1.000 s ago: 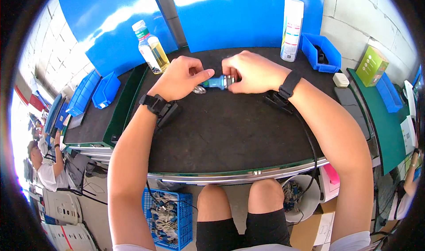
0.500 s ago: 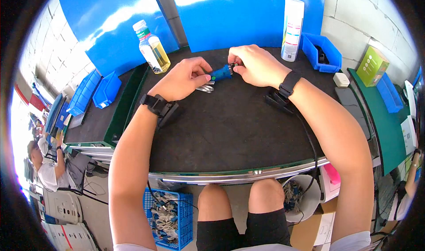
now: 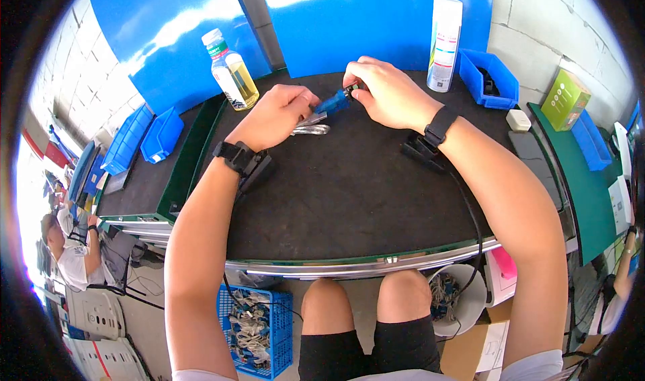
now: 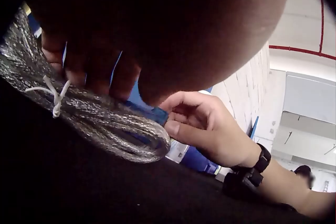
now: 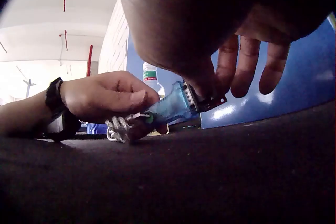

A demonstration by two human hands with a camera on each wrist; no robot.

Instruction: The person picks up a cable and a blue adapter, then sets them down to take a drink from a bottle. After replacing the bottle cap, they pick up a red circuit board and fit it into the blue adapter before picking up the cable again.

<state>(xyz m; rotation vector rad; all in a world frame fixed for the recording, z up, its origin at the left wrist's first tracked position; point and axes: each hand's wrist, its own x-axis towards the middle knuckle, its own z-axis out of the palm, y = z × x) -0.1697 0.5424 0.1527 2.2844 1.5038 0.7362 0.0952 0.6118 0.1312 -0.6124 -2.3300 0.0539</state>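
A translucent blue serial-cable connector (image 5: 176, 106) is held between both hands, above the dark mat. My left hand (image 3: 279, 114) grips its cable side, thumb along it. Silver braided cable (image 4: 105, 124) hangs below that hand in a folded bundle, bound by a white tie (image 4: 56, 106). My right hand (image 3: 390, 96) pinches a small dark piece (image 5: 216, 102) at the connector's metal plug end, between thumb and index finger. In the right wrist view the other fingers hang loosely away. The right fingertips hide most of the dark piece.
Behind the hands stand a bottle of yellow liquid (image 3: 235, 79) and a white spray can (image 3: 443, 45). A blue bin (image 3: 494, 96) with black parts sits at the back right. Below the table edge are a blue basket (image 3: 285, 327) of cables and a white bucket (image 3: 470, 307).
Both hands have moved slightly away from the body, and the connector has tilted up toward the right. The right hand has shifted from around the plug to its tip, and more silver cable shows.
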